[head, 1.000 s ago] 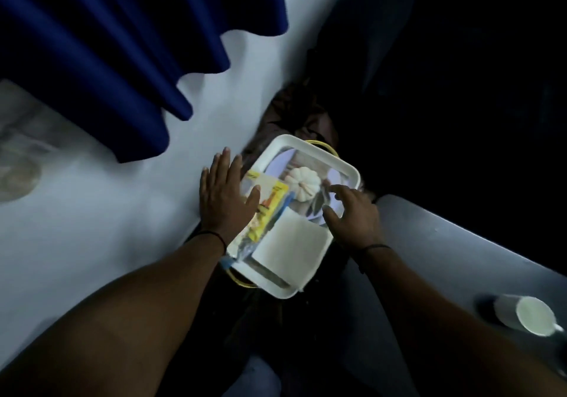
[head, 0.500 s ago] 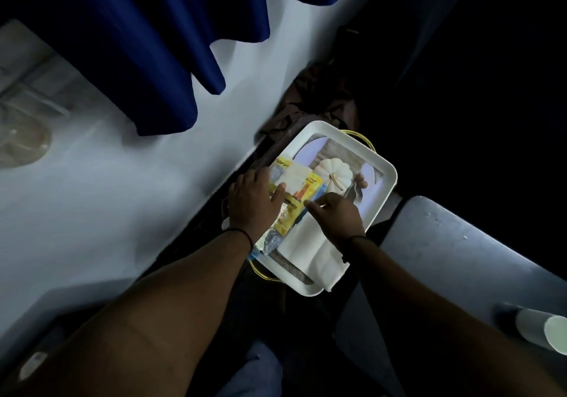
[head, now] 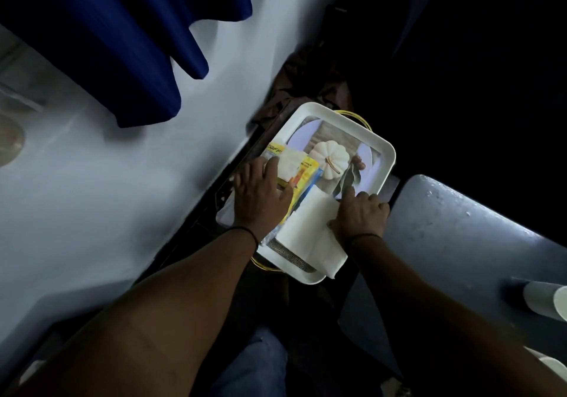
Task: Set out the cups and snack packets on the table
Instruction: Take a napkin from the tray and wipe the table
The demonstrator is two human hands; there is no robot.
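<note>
On the white tray point(head: 385, 163), between the pale wall and the grey table point(head: 466, 237): yellow snack packets point(head: 302, 175) pinned flat under the left hand point(head: 260, 195), fingers spread, not clamped. Right hand point(head: 360, 215) resting on the white napkin point(head: 306, 237), index finger extended toward a grey-green leaf just beside the white pumpkin ornament point(head: 329, 158); no grip visible. White cup point(head: 546, 303) already on the table, at its right end. Pinch the packets by one edge, thumb beneath. Lift clear of the tray rim. Avoid dragging the napkin or knocking the ornament. Place near the cup.
</note>
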